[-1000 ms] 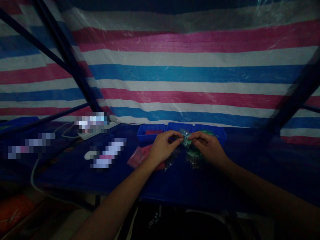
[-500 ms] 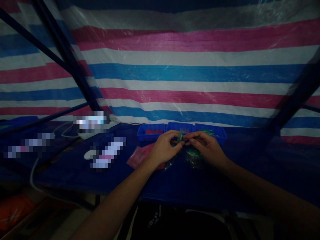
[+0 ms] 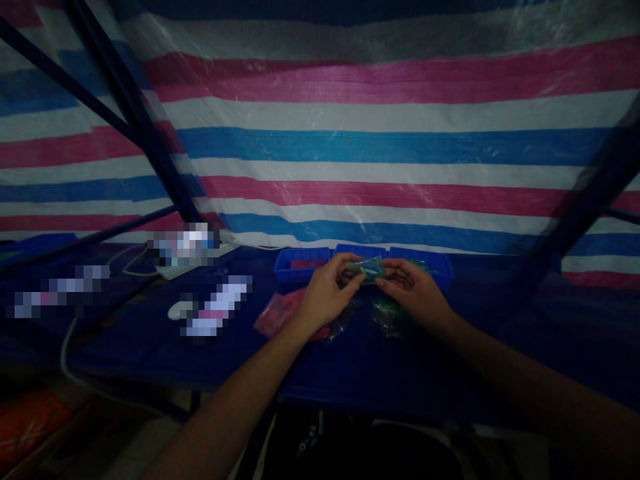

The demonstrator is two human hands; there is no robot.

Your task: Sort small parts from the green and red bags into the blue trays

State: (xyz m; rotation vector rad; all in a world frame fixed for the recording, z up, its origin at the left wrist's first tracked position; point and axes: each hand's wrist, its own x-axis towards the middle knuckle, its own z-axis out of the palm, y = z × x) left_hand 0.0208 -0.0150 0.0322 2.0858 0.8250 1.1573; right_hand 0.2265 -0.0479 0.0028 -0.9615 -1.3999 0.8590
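A small clear packet with green contents (image 3: 369, 269) is held level between my two hands, just above the blue table (image 3: 150, 340). My left hand (image 3: 327, 293) pinches its left end. Its right end is gripped by my right hand (image 3: 415, 293). Under my right hand lies a green packet (image 3: 386, 312) on the table. A pink packet (image 3: 278, 315) rests to the left of my left wrist. The light is dim, so fine detail is lost.
Three shallow blue trays (image 3: 300, 265) stand in a row behind my hands, against a striped pink, white and blue tarp (image 3: 380, 147). A white mouse-like object (image 3: 179, 310) and cables lie at the left. Dark poles (image 3: 135, 113) slant across the left side.
My hands rose a little and turned the small packet from bunched between the fingertips to stretched out flat and level between them.
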